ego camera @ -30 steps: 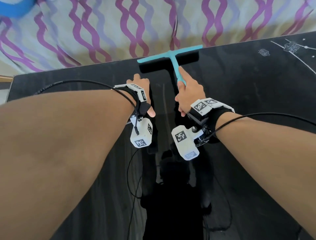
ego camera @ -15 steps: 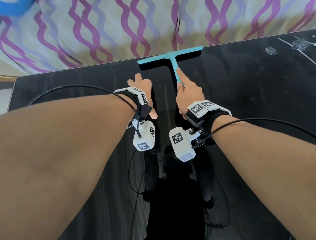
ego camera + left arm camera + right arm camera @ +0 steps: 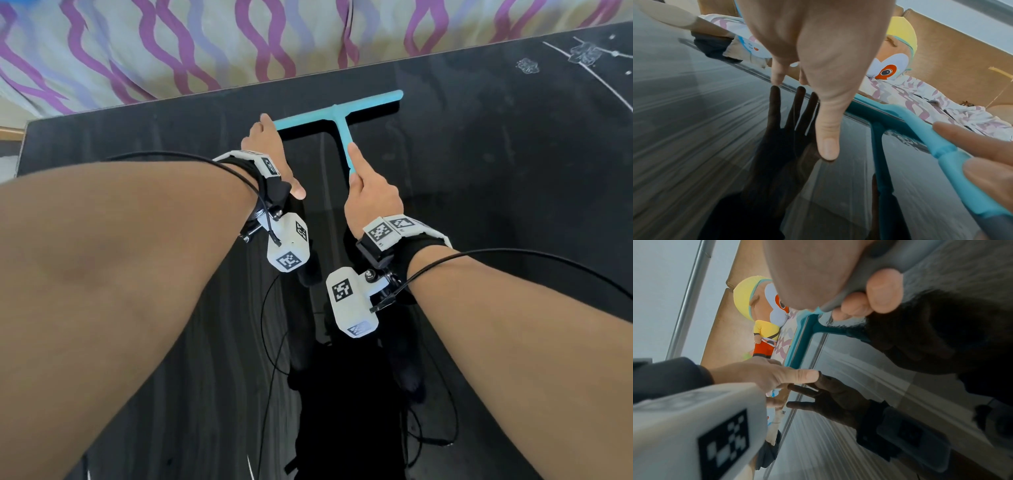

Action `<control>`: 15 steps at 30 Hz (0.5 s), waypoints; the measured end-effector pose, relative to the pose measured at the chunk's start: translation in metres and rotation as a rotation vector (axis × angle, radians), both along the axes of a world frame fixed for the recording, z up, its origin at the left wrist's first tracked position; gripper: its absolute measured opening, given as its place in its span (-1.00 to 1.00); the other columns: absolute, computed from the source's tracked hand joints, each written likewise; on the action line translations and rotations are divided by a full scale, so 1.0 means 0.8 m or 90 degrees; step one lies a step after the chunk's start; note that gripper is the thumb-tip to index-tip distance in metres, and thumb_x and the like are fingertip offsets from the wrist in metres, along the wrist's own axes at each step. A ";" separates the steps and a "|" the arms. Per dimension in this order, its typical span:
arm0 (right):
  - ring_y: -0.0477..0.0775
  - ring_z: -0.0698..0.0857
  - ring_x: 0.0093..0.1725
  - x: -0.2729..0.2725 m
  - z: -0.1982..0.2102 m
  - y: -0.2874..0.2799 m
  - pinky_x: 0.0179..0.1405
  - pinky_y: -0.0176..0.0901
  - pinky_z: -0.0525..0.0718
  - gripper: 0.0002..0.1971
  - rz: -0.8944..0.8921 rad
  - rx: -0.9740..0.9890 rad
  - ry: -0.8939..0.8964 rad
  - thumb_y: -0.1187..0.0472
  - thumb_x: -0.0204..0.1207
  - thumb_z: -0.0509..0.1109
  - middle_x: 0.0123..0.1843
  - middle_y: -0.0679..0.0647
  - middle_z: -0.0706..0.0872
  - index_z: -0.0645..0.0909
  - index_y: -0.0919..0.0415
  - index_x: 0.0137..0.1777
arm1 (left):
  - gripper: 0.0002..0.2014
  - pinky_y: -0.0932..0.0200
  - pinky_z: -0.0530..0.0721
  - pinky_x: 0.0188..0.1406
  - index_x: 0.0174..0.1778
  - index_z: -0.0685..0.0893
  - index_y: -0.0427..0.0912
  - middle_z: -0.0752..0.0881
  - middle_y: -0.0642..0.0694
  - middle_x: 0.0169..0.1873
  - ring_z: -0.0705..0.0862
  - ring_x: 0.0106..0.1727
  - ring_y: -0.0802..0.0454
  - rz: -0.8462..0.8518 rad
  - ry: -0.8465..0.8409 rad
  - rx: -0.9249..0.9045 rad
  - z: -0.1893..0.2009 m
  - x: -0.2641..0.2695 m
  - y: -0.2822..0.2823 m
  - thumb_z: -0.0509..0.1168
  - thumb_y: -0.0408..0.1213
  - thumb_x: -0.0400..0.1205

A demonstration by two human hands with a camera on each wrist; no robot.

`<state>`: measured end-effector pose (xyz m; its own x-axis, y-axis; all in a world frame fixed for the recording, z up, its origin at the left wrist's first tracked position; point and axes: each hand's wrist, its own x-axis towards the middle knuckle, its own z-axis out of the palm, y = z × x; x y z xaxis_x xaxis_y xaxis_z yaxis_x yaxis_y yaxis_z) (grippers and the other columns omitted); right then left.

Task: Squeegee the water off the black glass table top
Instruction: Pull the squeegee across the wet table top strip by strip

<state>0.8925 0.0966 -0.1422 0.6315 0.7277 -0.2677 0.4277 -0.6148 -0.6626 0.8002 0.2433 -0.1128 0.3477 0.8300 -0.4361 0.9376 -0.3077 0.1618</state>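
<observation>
Reach is why my right hand [image 3: 371, 195] wraps the turquoise T-shaped plastic squeegee [image 3: 339, 116], forefinger along its handle, blade near the black glass table top's [image 3: 496, 171] far edge; left hand [image 3: 270, 154] spread, bracing.

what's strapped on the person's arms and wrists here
Both forearms are bare, no sleeves. The left hand and right hand each have a black wrist strap carrying white blocky camera housings printed with black-and-white square markers. A thin black cable runs back from each wrist unit.
</observation>
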 end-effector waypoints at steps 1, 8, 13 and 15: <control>-0.08 0.43 -0.50 -0.003 0.001 -0.006 -0.34 -0.16 0.46 -0.51 0.000 -0.001 0.002 0.10 0.77 0.04 -0.48 -0.05 0.43 0.19 -0.37 0.63 | 0.35 -0.13 0.37 0.50 0.66 -0.12 -0.36 0.21 -0.27 0.61 0.30 0.58 -0.30 0.016 -0.010 0.009 -0.001 -0.003 -0.006 0.69 -0.05 0.19; -0.06 0.48 -0.48 -0.024 0.009 -0.065 -0.40 -0.18 0.44 -0.50 0.010 -0.018 0.012 0.09 0.77 0.04 -0.47 -0.04 0.46 0.17 -0.41 0.62 | 0.10 -0.12 0.30 0.55 0.69 -0.09 -0.25 0.14 -0.18 0.66 0.24 0.60 -0.29 0.041 -0.047 0.042 -0.005 -0.035 -0.070 0.53 -0.03 0.45; -0.07 0.47 -0.50 -0.038 0.016 -0.111 -0.54 -0.24 0.39 -0.50 0.031 -0.043 0.015 0.06 0.77 0.02 -0.48 -0.04 0.46 0.11 -0.43 0.63 | 0.09 -0.12 0.25 0.57 0.69 -0.05 -0.22 0.13 -0.18 0.66 0.21 0.62 -0.29 0.037 -0.039 0.027 0.002 -0.057 -0.116 0.54 -0.01 0.44; -0.07 0.47 -0.51 -0.045 0.021 -0.132 -0.54 -0.24 0.39 -0.49 0.040 -0.050 0.014 0.07 0.77 0.01 -0.49 -0.04 0.45 0.10 -0.42 0.64 | 0.10 -0.09 0.20 0.59 0.69 -0.05 -0.24 0.11 -0.20 0.66 0.18 0.63 -0.27 0.025 -0.027 0.023 0.008 -0.064 -0.137 0.54 0.01 0.43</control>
